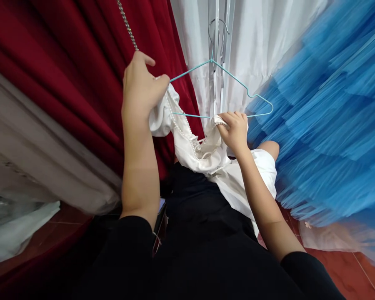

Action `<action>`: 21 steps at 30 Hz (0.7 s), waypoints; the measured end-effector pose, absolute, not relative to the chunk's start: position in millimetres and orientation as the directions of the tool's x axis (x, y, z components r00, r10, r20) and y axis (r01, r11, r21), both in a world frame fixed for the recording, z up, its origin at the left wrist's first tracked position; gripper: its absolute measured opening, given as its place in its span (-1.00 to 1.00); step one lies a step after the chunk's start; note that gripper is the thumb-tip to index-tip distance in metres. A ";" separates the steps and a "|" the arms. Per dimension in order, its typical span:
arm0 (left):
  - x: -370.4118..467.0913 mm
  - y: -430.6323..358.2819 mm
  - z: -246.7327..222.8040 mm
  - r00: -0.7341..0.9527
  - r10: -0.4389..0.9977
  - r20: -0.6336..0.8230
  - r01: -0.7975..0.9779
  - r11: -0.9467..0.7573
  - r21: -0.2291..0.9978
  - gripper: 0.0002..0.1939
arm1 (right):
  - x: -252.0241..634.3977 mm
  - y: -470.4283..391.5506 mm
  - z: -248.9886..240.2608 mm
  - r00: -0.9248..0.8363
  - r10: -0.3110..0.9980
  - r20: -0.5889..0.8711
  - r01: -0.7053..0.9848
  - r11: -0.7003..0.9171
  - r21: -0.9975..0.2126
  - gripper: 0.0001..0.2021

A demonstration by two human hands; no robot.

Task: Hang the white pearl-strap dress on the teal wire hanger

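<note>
A white garment with pearl-bead trim (pixel 187 154) hangs between my hands and drapes down over my lap. My left hand (pixel 143 83) is closed at the left end of a light-blue wire clothes hanger (pixel 231 75), with the garment's left shoulder bunched under the thumb. That end of the hanger is hidden by the hand and cloth. My right hand (pixel 235 128) pinches the beaded edge of the garment's other side, just at the hanger's bottom bar. The hanger's right end sticks out bare beyond this hand, and its hook points up.
Dark red cloth (pixel 90 83) hangs on the left, with a chain (pixel 127 25) in front. White drapes (pixel 253 33) and a metal rack post (pixel 217 83) stand ahead. Layered blue tulle (pixel 337 116) fills the right. Below are red floor tiles (pixel 340 271).
</note>
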State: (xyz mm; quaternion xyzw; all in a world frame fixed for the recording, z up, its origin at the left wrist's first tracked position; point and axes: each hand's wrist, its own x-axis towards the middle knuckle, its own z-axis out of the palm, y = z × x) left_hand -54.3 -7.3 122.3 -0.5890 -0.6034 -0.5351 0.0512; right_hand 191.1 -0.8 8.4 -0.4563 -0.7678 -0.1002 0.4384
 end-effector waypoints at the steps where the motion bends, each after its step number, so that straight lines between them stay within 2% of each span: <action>1: -56.0 -6.8 112.5 -0.343 0.644 0.684 0.746 -0.256 0.615 -0.50 | 191.7 0.7 7.1 -0.203 0.608 0.767 0.792 0.563 -0.236 -0.83; 3: -52.6 -9.9 87.3 -0.430 0.531 0.730 0.679 -0.343 0.649 -0.47 | 194.0 4.2 4.7 -0.214 0.597 0.773 0.796 0.566 -0.217 -0.83; 5: -36.7 -14.9 57.0 -0.544 0.351 0.762 0.537 -0.553 0.638 -0.64 | 196.7 6.9 3.0 -0.222 0.582 0.782 0.792 0.576 -0.204 -0.81; 6: -24.9 -16.7 41.4 -0.611 0.295 0.735 0.450 -0.634 0.629 -0.81 | 197.9 7.6 2.5 -0.225 0.575 0.787 0.788 0.583 -0.200 -0.79; 7: -11.8 -17.6 26.4 -0.658 0.334 0.675 0.323 -0.684 0.654 -0.89 | 198.8 7.8 2.0 -0.227 0.569 0.791 0.785 0.588 -0.197 -0.78; 8: 1.3 -17.4 13.0 -0.623 0.504 0.598 0.168 -0.661 0.732 -0.77 | 199.4 7.7 1.6 -0.229 0.564 0.794 0.783 0.591 -0.194 -0.77; 9: 13.3 -16.2 1.9 -0.451 0.740 0.499 0.046 -0.539 0.841 -0.69 | 199.8 7.3 1.4 -0.234 0.560 0.795 0.781 0.595 -0.190 -0.76; 10: 23.7 -14.1 -6.3 -0.304 0.874 0.378 -0.046 -0.410 0.911 -0.64 | 199.8 6.9 1.2 -0.240 0.557 0.795 0.779 0.600 -0.185 -0.75; 11: 31.9 -11.6 -11.4 -0.194 0.939 0.283 -0.123 -0.309 0.943 -0.60 | 199.6 6.7 1.2 -0.247 0.555 0.795 0.776 0.604 -0.180 -0.74; 12: 38.1 -9.0 -13.5 -0.155 0.957 0.247 -0.208 -0.276 0.938 -0.57 | 199.1 6.6 1.3 -0.253 0.553 0.794 0.772 0.610 -0.179 -0.73; 13: 42.7 -6.8 -12.9 -0.184 0.947 0.262 -0.311 -0.309 0.899 -0.56 | 198.5 6.8 1.6 -0.258 0.552 0.793 0.766 0.617 -0.180 -0.72; 15: 49.2 -4.7 -6.8 -0.278 0.900 0.336 -0.511 -0.434 0.741 -0.59 | 197.7 7.1 2.3 -0.257 0.545 0.798 0.747 0.636 -0.194 -0.69; 18: 57.4 -6.9 2.9 -0.263 0.871 0.416 -0.693 -0.470 0.546 -0.64 | 202.9 5.6 1.4 -0.264 0.493 0.829 0.663 0.717 -0.216 -0.63; 20: 60.8 -9.3 5.6 -0.270 0.849 0.454 -0.744 -0.483 0.462 -0.63 | 215.5 3.5 -2.3 -0.175 0.417 0.892 0.588 0.771 -0.245 -0.57; 21: 61.0 -10.1 6.3 -0.285 0.839 0.464 -0.752 -0.496 0.434 -0.62 | 225.1 2.7 -4.8 -0.064 0.382 0.922 0.572 0.771 -0.280 -0.54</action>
